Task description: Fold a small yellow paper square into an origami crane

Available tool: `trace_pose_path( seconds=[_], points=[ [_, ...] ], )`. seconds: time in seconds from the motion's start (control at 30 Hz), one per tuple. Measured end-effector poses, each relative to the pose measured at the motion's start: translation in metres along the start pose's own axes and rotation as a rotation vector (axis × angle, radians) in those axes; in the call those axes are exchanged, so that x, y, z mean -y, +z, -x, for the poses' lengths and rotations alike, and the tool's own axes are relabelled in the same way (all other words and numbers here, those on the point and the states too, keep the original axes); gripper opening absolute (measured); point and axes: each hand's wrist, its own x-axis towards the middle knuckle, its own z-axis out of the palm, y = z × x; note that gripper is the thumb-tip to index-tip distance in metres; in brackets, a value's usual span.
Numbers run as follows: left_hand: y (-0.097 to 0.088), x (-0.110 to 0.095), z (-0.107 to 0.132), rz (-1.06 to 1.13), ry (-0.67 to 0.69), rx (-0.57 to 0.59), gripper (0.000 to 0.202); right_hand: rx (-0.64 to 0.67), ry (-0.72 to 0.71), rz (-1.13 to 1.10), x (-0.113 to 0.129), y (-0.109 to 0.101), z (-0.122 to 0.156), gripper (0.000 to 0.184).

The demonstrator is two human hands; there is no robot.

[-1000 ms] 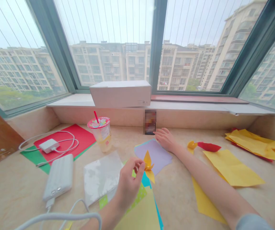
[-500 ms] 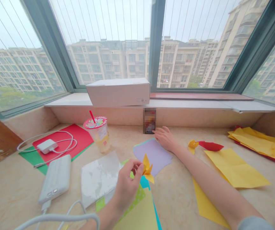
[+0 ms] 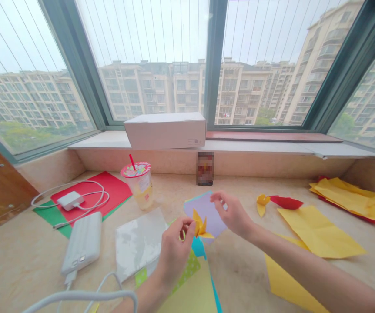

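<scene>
My left hand point(image 3: 177, 245) pinches a folded yellow paper flower point(image 3: 201, 226) between thumb and fingertips, its pointed petals spread to the right. My right hand point(image 3: 231, 213) hovers over the purple paper point(image 3: 207, 211), fingers loosely bent and apart, with nothing seen in them. Behind it, a phone point(image 3: 205, 169) with a blurred screen leans upright against the sill wall. Beneath my left hand lie green dotted paper point(image 3: 187, 271) and pale yellow paper point(image 3: 194, 295). To the right of my right hand rest a small yellow folded piece point(image 3: 262, 204) and a red folded piece point(image 3: 287, 202).
A lidded drink cup point(image 3: 138, 187) stands at left, near red paper point(image 3: 109, 187), a white charger point(image 3: 71, 200) and a power bank point(image 3: 82, 243) with cables. A clear plastic packet point(image 3: 138, 243) lies centre-left. Yellow sheets point(image 3: 321, 232) lie right. A white box point(image 3: 166, 132) sits on the ledge.
My right hand has drawn back from the phone towards me and the paper flower. My left hand keeps its pinch, and the flower has turned slightly. The view has tilted up a little.
</scene>
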Motion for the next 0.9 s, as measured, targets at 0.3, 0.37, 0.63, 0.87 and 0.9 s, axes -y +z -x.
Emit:
trace_pose_path(
  seconds=[0.3,0.37,0.63,0.87,0.9],
  points=[
    [0.005,-0.006,0.006,-0.066,0.145,-0.024,0.018,0.130,0.192,-0.465,0.083,-0.023,0.077,0.031],
    [0.007,-0.008,0.011,-0.083,0.211,-0.002,0.015,0.123,0.216,-0.472,0.085,-0.020,0.078,0.020],
    [0.011,-0.015,0.032,-0.066,0.449,0.200,0.011,-0.021,0.328,-0.606,0.070,-0.023,0.088,0.009],
    [0.003,-0.020,0.028,0.025,0.496,0.124,0.021,0.049,0.363,-0.712,0.044,-0.037,0.088,0.008],
    [0.001,-0.020,0.025,0.043,0.450,0.074,0.020,0.076,0.351,-0.714,0.042,-0.041,0.088,0.009]
  ],
)
